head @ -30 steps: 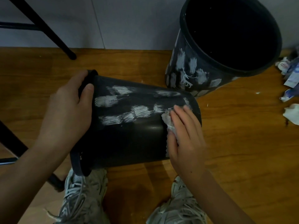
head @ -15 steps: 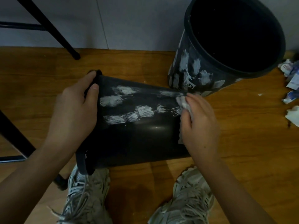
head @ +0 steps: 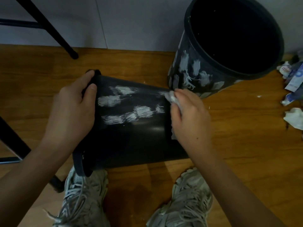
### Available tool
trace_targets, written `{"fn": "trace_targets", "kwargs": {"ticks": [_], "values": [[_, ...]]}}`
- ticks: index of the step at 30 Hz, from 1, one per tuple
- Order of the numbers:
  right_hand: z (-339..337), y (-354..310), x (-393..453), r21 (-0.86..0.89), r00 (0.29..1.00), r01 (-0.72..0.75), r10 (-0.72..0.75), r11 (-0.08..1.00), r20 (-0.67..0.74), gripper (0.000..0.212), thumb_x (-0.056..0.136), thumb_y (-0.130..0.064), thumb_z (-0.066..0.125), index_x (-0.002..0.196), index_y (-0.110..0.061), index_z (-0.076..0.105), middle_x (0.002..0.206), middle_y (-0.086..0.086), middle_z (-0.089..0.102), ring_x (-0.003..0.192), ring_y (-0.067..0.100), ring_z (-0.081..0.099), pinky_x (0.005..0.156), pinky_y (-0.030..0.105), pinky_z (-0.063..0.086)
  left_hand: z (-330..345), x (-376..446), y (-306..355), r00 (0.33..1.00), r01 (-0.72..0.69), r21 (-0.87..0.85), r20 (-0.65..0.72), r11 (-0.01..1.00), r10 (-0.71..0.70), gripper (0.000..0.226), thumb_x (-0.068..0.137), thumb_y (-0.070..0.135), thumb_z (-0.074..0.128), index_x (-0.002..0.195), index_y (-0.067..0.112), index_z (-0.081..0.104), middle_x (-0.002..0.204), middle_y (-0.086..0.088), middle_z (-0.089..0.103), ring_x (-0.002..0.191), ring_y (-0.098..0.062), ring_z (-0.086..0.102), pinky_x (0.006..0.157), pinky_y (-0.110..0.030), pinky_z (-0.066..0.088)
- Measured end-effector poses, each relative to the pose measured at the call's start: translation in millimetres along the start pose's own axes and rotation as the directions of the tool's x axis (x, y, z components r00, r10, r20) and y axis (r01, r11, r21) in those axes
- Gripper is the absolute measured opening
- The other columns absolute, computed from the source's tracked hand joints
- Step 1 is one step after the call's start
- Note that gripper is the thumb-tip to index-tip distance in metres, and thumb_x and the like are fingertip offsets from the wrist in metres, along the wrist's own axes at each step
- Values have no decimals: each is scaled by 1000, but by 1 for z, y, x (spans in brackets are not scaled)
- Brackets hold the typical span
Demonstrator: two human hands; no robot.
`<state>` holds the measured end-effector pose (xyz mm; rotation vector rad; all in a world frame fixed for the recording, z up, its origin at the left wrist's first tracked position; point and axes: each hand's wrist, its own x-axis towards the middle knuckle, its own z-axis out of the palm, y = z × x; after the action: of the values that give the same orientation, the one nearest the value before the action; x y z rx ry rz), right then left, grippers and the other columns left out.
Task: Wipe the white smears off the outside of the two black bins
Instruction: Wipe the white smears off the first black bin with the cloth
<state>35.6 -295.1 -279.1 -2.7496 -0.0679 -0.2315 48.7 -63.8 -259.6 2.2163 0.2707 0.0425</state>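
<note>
A black bin (head: 131, 138) lies on its side across the wooden floor, its rim toward the left. White smears (head: 129, 105) cover its upper side in two rows. My left hand (head: 72, 110) grips the rim, thumb on the outside. My right hand (head: 188, 113) holds a crumpled white wipe (head: 171, 97) and presses it against the bin near its base end. A second black bin (head: 196, 76) stands upright at the back right, its outer wall streaked with white smears.
Crumpled papers and wrappers (head: 293, 99) lie on the floor at the right edge. Black metal furniture legs (head: 54, 35) stand at the back left and along the left edge. My two grey sneakers (head: 188, 199) are below the bin. A grey wall runs behind.
My right hand with the wipe has slid up and away along the bin's base end, from the lower smear row to the far upper edge. The left hand keeps its grip on the rim.
</note>
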Motion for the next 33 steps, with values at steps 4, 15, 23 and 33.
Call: {"fn": "trace_targets", "kwargs": {"ticks": [4,15,23,33], "values": [[8,-11,-28,72,981,192,-190,979,-30,36,99,-14,42,129,-2,58,136,10,56,136,21,43,117,23,24,0,3,-1,1000,-1,-18,0,1000,1,41,103,23,40,143,17,44,127,15,46,104,14,39,69,12,28],[8,-10,-19,34,981,188,-186,982,-52,38,99,-16,40,127,-1,61,133,10,59,133,22,46,114,27,31,-1,-2,-1,1000,-2,-12,18,1000,2,41,103,23,39,143,19,43,125,12,49,98,15,40,65,10,31],[11,-9,-27,3,964,245,-244,969,-106,33,98,-12,43,120,0,65,128,13,62,130,26,51,112,30,37,-3,-9,8,999,38,-13,32,999,-38,42,103,23,38,145,20,40,116,15,45,71,36,39,61,9,31],[8,-10,-49,4,958,277,-275,961,-82,35,100,-12,41,127,-1,60,136,11,57,136,25,43,117,26,28,-4,-8,7,999,35,-31,32,999,-34,41,103,22,39,144,19,42,113,20,50,83,19,47,64,7,35]]}}
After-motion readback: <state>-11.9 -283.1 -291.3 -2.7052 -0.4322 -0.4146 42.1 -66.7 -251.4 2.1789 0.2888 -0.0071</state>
